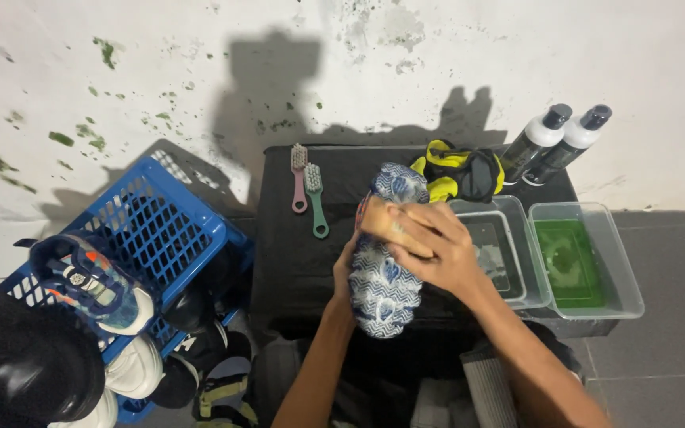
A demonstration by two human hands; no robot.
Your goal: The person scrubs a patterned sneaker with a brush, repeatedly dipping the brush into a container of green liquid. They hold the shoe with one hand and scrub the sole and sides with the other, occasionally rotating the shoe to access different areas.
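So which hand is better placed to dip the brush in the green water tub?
Likely the right hand: it already grips the wooden brush on the shoe, and the green tub sits on that side. The left hand supports the shoe.

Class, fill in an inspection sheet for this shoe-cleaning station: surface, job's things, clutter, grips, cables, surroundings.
Surface: black table, against the wall.
Job's things: blue-and-white patterned shoe; wooden brush pressed on it.
Clutter: pink brush, green brush, yellow-black gloves, two bottles, two clear tubs, one holding green liquid.
Grips: left hand supports the shoe; right hand holds the brush.
Cables: nothing seen.
Surroundings: blue crate of shoes, stained white wall.
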